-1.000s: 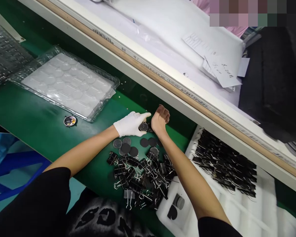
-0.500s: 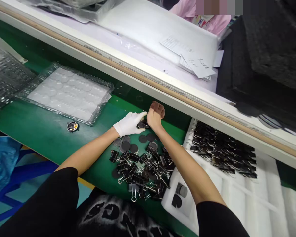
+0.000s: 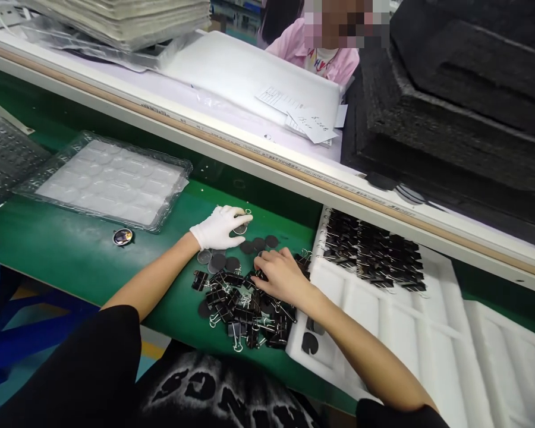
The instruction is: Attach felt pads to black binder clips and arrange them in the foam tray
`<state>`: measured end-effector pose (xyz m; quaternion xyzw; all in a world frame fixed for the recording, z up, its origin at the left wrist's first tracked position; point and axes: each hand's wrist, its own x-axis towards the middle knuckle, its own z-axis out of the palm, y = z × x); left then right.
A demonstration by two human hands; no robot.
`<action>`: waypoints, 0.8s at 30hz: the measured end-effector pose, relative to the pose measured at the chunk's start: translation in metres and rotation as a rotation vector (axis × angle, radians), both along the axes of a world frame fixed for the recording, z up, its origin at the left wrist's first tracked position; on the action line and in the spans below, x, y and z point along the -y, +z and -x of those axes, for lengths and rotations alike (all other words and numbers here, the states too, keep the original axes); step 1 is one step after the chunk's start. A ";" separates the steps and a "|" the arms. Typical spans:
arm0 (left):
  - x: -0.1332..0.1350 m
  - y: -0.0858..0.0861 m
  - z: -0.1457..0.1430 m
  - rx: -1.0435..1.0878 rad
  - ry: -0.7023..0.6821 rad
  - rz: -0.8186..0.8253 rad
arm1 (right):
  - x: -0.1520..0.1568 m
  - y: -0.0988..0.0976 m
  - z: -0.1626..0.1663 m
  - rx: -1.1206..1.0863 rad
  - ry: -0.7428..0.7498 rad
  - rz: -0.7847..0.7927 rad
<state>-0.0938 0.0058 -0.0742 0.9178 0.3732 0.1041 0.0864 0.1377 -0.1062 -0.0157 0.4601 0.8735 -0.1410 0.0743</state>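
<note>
a: what carries everything here?

b: we look down on a green counter (image 3: pixel 71 255) running left to right, with a pale rail (image 3: pixel 258 157) along its far edge. beyond the rail are stacked black foam blocks (image 3: pixel 463 95) and a person in pink (image 3: pixel 334 62) sitting opposite us.

a: and on the counter itself?

b: a white foam tray (image 3: pixel 383 315) takes up the right end. a clear blister tray (image 3: pixel 111 181) sits toward the left end, close to the far edge.

a: where is the pile of binder clips (image 3: pixel 232 303)?

b: by the near edge, touching the foam tray's left end. the pile stretches roughly along that edge, and the single clips point every way.

a: which of our hands is nearer to it?

b: our right hand (image 3: pixel 283 276), bare, lies palm down on the pile's far right part with its fingers bent onto the clips. we cannot tell whether it has closed on one. our left hand (image 3: pixel 218 229), in a white glove, is just past the pile toward the far edge, fingertips pinched on a small round piece (image 3: pixel 241 227) with a wire loop.

a: anything between them?

b: a few dark discs (image 3: pixel 217 262), flat on the counter.
</note>
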 end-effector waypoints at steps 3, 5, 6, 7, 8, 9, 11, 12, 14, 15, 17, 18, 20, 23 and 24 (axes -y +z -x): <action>0.003 0.003 0.006 -0.028 0.074 -0.021 | 0.002 -0.005 -0.001 0.001 0.039 -0.042; 0.004 0.006 0.010 -0.050 0.121 -0.040 | 0.002 -0.005 -0.006 -0.008 0.070 -0.066; 0.004 0.007 0.012 -0.053 0.137 -0.051 | 0.003 -0.004 -0.008 -0.014 0.076 -0.081; 0.003 0.008 0.013 -0.052 0.140 -0.060 | 0.004 -0.004 -0.010 -0.017 0.065 -0.099; 0.002 0.008 0.014 -0.048 0.123 -0.062 | 0.005 -0.004 -0.012 -0.013 0.031 -0.119; 0.000 0.007 0.014 -0.040 0.094 -0.056 | 0.007 -0.004 -0.013 -0.001 -0.025 -0.133; -0.003 0.004 0.012 -0.023 0.049 -0.022 | 0.009 -0.004 -0.012 0.038 -0.164 -0.124; -0.005 0.002 0.011 -0.016 0.043 0.000 | 0.009 -0.004 -0.012 0.051 -0.222 -0.098; -0.007 -0.003 0.010 0.002 0.064 0.029 | 0.008 -0.003 -0.012 0.038 -0.275 -0.014; -0.008 -0.005 0.009 0.013 0.077 0.033 | 0.006 -0.001 -0.013 0.009 -0.280 0.033; -0.009 -0.007 0.009 0.031 0.086 0.037 | 0.000 0.004 -0.021 -0.070 -0.289 0.097; -0.010 -0.008 0.010 0.037 0.090 0.040 | -0.004 0.007 -0.027 -0.103 -0.302 0.095; -0.010 -0.008 0.010 0.043 0.098 0.052 | -0.012 0.015 -0.044 -0.109 -0.343 0.021; -0.011 -0.007 0.010 0.040 0.091 0.049 | -0.021 0.024 -0.070 0.002 -0.364 -0.052; -0.011 -0.007 0.010 0.035 0.079 0.043 | -0.022 0.025 -0.075 0.041 -0.357 -0.027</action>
